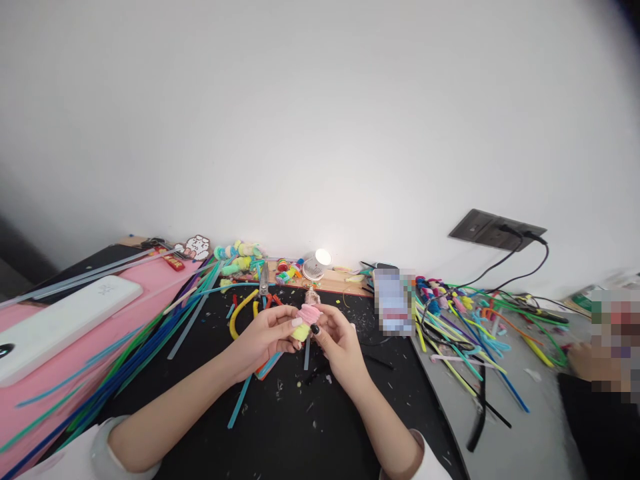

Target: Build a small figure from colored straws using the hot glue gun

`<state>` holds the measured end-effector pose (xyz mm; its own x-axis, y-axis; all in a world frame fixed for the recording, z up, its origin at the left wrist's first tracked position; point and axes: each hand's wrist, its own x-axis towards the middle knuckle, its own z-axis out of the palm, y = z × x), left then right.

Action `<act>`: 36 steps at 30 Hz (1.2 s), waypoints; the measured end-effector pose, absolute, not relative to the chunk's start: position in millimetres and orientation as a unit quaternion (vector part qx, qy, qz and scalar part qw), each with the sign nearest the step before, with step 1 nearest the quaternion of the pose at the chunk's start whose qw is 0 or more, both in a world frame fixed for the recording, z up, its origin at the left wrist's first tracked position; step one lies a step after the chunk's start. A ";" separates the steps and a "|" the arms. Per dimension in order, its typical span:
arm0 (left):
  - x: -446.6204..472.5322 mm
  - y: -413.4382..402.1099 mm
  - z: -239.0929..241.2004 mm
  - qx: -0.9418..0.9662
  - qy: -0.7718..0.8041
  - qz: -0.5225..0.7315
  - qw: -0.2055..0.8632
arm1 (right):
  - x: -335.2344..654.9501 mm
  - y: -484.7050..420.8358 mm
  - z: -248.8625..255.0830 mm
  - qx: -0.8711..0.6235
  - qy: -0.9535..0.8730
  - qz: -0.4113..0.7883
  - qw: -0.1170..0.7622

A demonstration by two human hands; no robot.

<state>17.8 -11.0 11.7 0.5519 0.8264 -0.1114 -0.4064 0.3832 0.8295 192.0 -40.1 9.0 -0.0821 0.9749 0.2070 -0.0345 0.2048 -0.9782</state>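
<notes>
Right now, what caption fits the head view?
Left hand and right hand hold a pink and yellow piece above a black surface.

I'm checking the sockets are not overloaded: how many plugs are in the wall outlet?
2. One black plug sits right of the middle of the dark outlet panel; the other black plug is beside it, toward the panel's right end.
</notes>
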 end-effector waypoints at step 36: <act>21.3 -9.4 15.1 0.424 0.322 0.384 0.755 | 192.8 -42.3 4.9 -0.478 -0.587 0.393 0.523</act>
<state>21.3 -9.4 15.1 0.4986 0.8519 -0.1603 -0.3064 0.3462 0.8867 192.8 -42.3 4.9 0.0025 0.9713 0.2378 0.1494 0.2348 -0.9605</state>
